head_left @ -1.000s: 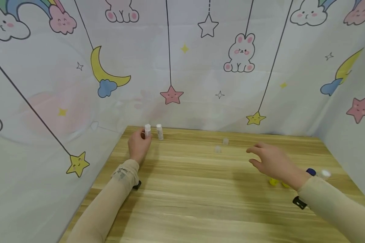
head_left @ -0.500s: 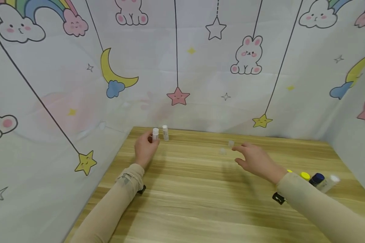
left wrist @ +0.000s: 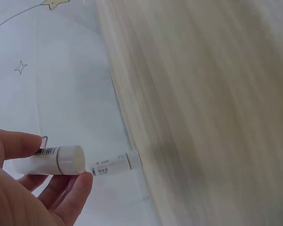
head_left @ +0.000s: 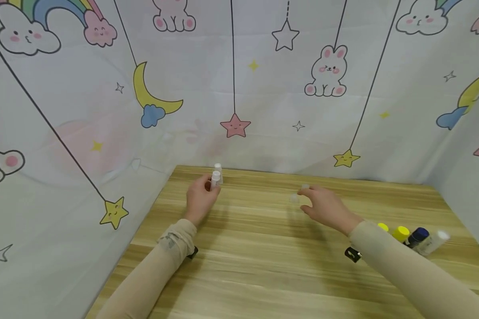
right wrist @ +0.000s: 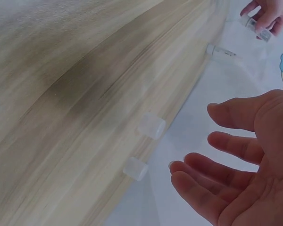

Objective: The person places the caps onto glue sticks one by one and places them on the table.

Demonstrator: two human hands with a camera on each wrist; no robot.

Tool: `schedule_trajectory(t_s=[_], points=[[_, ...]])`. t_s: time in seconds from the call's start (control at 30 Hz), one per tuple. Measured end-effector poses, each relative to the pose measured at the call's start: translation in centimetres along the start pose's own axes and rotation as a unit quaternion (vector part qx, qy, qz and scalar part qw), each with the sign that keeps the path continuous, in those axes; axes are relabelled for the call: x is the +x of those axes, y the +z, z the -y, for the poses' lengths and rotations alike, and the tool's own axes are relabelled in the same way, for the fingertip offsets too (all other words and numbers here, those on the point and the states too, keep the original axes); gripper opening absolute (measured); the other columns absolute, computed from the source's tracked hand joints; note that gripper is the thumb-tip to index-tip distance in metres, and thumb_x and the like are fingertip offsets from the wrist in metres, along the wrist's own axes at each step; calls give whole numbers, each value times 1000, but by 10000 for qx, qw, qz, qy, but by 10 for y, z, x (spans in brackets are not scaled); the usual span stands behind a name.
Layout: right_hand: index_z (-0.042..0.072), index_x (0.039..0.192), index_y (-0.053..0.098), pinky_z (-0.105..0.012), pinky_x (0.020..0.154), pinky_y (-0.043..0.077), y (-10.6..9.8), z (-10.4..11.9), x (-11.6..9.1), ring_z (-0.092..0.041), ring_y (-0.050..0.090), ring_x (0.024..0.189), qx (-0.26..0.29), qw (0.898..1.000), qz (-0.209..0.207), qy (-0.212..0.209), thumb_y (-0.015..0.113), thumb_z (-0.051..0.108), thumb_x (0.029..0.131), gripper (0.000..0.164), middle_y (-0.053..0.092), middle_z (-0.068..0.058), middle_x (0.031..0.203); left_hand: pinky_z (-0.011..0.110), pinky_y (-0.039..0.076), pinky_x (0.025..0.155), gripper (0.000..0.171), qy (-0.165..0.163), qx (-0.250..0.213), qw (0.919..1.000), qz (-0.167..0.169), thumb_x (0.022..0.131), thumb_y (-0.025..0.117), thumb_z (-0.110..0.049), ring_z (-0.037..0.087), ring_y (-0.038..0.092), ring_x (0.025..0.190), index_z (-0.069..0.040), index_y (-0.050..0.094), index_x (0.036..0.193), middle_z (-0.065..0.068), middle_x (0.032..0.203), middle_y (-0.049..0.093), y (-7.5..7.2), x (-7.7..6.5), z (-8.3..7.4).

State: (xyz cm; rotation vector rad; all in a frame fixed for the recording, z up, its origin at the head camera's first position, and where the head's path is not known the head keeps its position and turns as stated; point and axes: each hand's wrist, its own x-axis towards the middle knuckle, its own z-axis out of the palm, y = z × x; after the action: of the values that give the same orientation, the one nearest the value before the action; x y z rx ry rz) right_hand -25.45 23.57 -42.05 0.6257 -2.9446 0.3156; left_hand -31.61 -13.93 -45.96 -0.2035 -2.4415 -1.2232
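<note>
Between thumb and fingers, my left hand (head_left: pixel 201 199) holds a small white labelled tube (left wrist: pixel 61 160) with a thin gold band, raised off the table. A matching tube (left wrist: pixel 115 164) stands upright near the table's back edge; the held one partly overlaps it in the head view. On the right, my right hand (head_left: pixel 329 208) hovers with fingers and thumb apart and nothing between them. Just beyond its fingertips, two small translucent caps (right wrist: pixel 152 125) rest on the wood, one nearer the back edge. In the head view the hand partly covers the farther cap (head_left: pixel 305 187).
Beside the right forearm stand tubes with yellow tops (head_left: pixel 401 233), one with a navy top (head_left: pixel 419 235) and a white one (head_left: pixel 437 241); the sleeve hides their lower parts. A printed curtain (head_left: pixel 263 146) borders the wooden table (head_left: pixel 255 266) at the back and sides.
My left hand has carried its tube rightward, from beside the standing tube to in front of it. My right hand has moved left to the caps. The head view has turned slightly left.
</note>
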Motion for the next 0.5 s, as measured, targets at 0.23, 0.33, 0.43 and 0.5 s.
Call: schedule_trajectory(t_s=[0.23, 0.33, 0.43, 0.5], points=[[5, 132, 63, -52, 86, 53, 9, 4, 15, -35, 64, 103, 164, 9995, 243, 93, 75, 22, 91, 46, 64, -19, 122, 39, 50, 71, 19, 44, -14, 9999, 151, 88, 75, -15, 21, 62, 76, -10, 70, 106, 5, 86, 69, 4, -8, -14], [4, 131, 63, -50, 84, 53, 14, 5, 20, -33, 65, 99, 137, 9996, 252, 46, 74, 22, 92, 44, 64, -18, 119, 40, 52, 73, 22, 112, -37, 9997, 210, 88, 76, -15, 21, 63, 79, -10, 70, 108, 5, 89, 69, 5, -10, -19], [3, 129, 64, -48, 81, 54, 20, 7, 23, -31, 64, 95, 117, 9996, 259, 32, 73, 20, 92, 42, 63, -17, 115, 41, 53, 73, 24, 262, -20, 9993, 268, 87, 77, -15, 22, 64, 80, -10, 70, 110, 5, 91, 69, 4, -13, -22], [2, 129, 64, -48, 80, 54, 23, 8, 25, -31, 63, 94, 118, 9996, 267, 60, 73, 19, 92, 41, 62, -18, 114, 41, 52, 73, 23, 375, 1, 9989, 285, 87, 77, -14, 21, 64, 80, -10, 70, 109, 5, 91, 70, 4, -15, -24]])
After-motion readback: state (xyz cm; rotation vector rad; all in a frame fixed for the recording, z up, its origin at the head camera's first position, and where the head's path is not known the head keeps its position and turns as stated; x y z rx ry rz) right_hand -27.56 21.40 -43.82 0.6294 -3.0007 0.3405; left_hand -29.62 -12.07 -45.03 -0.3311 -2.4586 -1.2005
